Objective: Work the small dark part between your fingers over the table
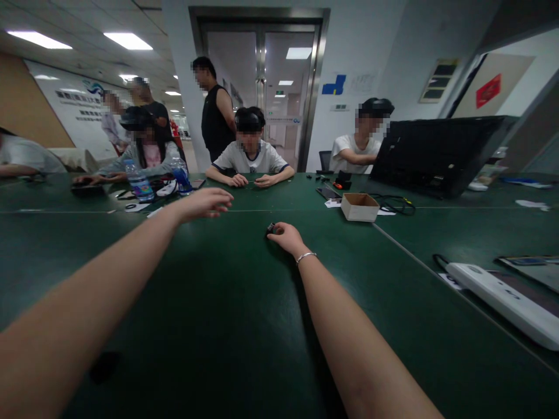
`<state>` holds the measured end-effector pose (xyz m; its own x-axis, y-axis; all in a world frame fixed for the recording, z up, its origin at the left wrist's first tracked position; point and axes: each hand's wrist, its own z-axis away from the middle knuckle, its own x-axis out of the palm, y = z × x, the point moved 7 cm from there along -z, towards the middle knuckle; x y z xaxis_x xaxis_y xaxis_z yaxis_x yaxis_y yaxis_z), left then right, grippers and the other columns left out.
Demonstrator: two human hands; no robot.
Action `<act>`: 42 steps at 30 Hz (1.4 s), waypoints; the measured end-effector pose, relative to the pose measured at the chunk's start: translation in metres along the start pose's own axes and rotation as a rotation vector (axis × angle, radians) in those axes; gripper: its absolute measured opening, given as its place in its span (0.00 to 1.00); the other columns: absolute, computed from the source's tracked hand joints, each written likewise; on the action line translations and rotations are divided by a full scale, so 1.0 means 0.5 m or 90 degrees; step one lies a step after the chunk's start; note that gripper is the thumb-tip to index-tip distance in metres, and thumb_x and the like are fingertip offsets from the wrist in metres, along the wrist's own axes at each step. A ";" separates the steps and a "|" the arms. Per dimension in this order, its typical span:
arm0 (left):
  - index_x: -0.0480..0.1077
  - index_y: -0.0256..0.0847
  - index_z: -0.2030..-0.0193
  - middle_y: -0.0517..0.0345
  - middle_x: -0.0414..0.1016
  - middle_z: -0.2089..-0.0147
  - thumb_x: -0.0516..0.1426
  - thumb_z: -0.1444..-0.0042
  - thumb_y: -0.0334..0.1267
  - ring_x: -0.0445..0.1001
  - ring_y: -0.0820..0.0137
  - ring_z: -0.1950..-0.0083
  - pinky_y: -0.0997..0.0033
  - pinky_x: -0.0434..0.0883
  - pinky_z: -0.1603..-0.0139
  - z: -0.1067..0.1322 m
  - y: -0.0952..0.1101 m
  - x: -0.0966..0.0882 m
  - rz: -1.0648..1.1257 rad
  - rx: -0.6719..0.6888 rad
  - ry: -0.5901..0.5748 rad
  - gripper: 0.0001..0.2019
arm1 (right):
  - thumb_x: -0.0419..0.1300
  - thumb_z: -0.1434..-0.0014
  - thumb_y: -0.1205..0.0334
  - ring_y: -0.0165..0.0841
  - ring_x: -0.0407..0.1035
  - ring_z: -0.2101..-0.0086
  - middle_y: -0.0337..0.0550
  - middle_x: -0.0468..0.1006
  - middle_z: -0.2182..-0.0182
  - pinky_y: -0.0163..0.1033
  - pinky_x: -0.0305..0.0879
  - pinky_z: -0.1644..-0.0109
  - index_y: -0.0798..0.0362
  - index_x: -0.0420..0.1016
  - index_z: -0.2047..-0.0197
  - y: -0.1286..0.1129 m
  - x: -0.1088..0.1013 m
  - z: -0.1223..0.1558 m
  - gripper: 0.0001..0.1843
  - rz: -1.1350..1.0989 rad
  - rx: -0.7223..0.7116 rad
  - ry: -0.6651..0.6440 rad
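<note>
Head view, the only one: right hand [286, 235] rests on the green desk [227, 326] with its fingers [276, 231] curled down around a small dark object [271, 228], which shows only as a dark bit at the far-left edge of the fingertips. The object lies on the desk surface, touching the fingertips, on the side away from the wrist. It is too small and too much covered to tell its shape or its long axis. Whether the fingers pinch it or only press on it, I cannot tell; they are bent and held close together. A thin bracelet [306, 256] sits on this wrist. The left hand [205, 203] is stretched forward and hovers above the desk, with the palm down, the fingers loosely spread and nothing in them. From the left fingertips the small dark object lies to the right and nearer to the person, with a clear gap between; so the right hand is the nearer one, already in contact. Farther beyond the right fingers and to their right stands an open cardboard box [359, 206], well apart from them. A white power strip [502, 299] lies far to the right of the right forearm. Other people sit at the far side of the desk, and their hands rest there, well apart from both hands of the wearer.
</note>
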<state>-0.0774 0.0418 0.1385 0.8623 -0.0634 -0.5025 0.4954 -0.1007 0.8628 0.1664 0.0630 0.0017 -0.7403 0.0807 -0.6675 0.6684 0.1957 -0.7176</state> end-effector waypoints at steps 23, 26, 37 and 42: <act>0.73 0.44 0.55 0.54 0.75 0.55 0.59 0.47 0.41 0.75 0.67 0.58 0.66 0.72 0.52 -0.016 -0.092 0.288 -0.018 0.258 0.057 0.12 | 0.64 0.45 0.63 0.33 0.67 0.68 0.38 0.76 0.68 0.34 0.56 0.69 0.50 0.72 0.62 -0.052 -0.007 0.023 0.06 0.070 -0.062 0.046; 0.74 0.43 0.59 0.55 0.76 0.57 0.58 0.45 0.40 0.74 0.68 0.57 0.68 0.71 0.52 -0.019 -0.095 0.284 -0.002 0.258 0.071 0.08 | 0.64 0.46 0.65 0.32 0.67 0.69 0.37 0.75 0.68 0.34 0.58 0.67 0.51 0.72 0.63 -0.055 -0.008 0.019 0.06 0.038 -0.101 0.069; 0.72 0.38 0.60 0.56 0.75 0.66 0.60 0.50 0.44 0.73 0.70 0.65 0.73 0.69 0.67 -0.053 -0.150 0.286 0.179 0.147 0.059 0.13 | 0.62 0.48 0.70 0.27 0.70 0.73 0.41 0.76 0.64 0.35 0.70 0.66 0.56 0.75 0.59 -0.015 0.010 -0.014 0.11 -0.295 -0.068 0.036; 0.73 0.38 0.59 0.55 0.75 0.66 0.61 0.50 0.42 0.74 0.70 0.64 0.74 0.69 0.69 -0.054 -0.153 0.285 0.211 0.116 0.042 0.13 | 0.62 0.47 0.71 0.28 0.72 0.74 0.41 0.76 0.67 0.33 0.73 0.68 0.56 0.75 0.57 -0.001 0.010 -0.017 0.12 -0.451 -0.004 0.011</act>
<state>0.0104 0.0673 0.0022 0.9804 -0.0590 -0.1880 0.1666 -0.2613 0.9508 0.1620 0.0714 0.0004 -0.9979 -0.0525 -0.0367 0.0247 0.2126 -0.9768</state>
